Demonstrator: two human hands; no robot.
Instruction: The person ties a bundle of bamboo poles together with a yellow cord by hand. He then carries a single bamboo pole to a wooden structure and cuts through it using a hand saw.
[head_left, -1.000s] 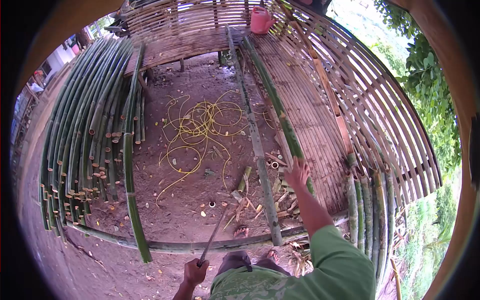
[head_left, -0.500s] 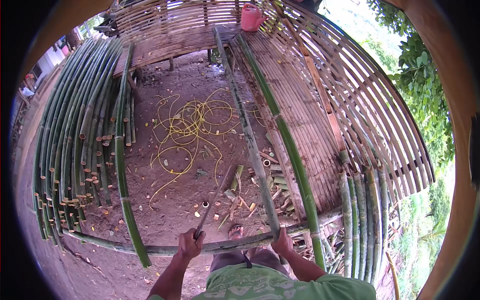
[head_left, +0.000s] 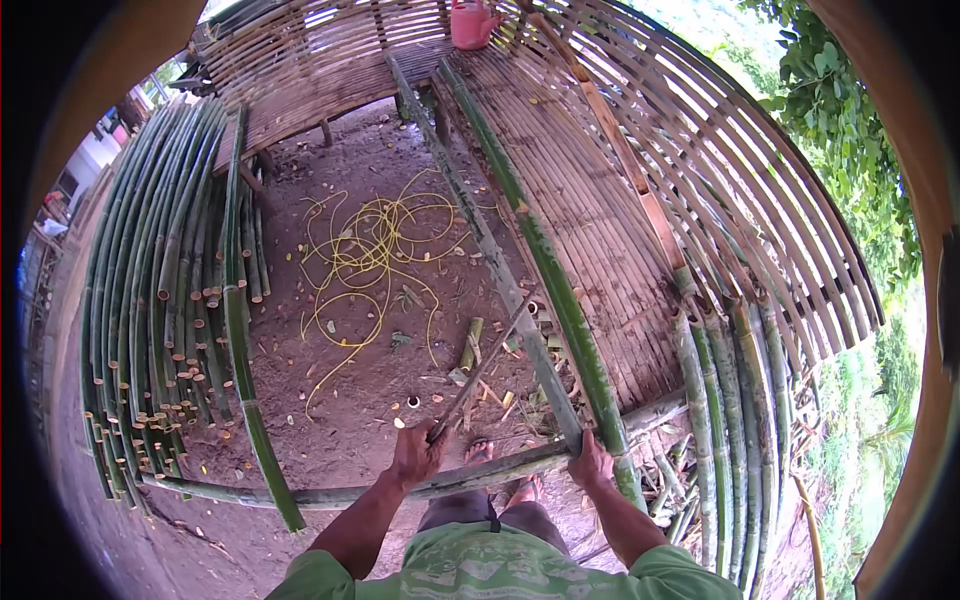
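Note:
A long, narrow, dark machete is gripped in my left hand, its tip slanting up to the right and overlapping the greyish bamboo pole in view. My right hand is closed around the near end of that greyish bamboo pole, which runs away from me to the slatted platform. Beneath both hands a horizontal bamboo pole crosses in front of my legs. Just right of the gripped pole lies a bright green bamboo pole, roughly alongside it.
Stacked bamboo poles fill the left side, with a separate green pole beside them. A tangled yellow hose or cord lies on the dirt. To the right are a slatted bamboo bench and upright poles. A red watering can stands at the back.
My left hand has risen and moved right, swinging the machete's tip toward the greyish pole. The near end of that pole, with my right hand on it, has shifted slightly right.

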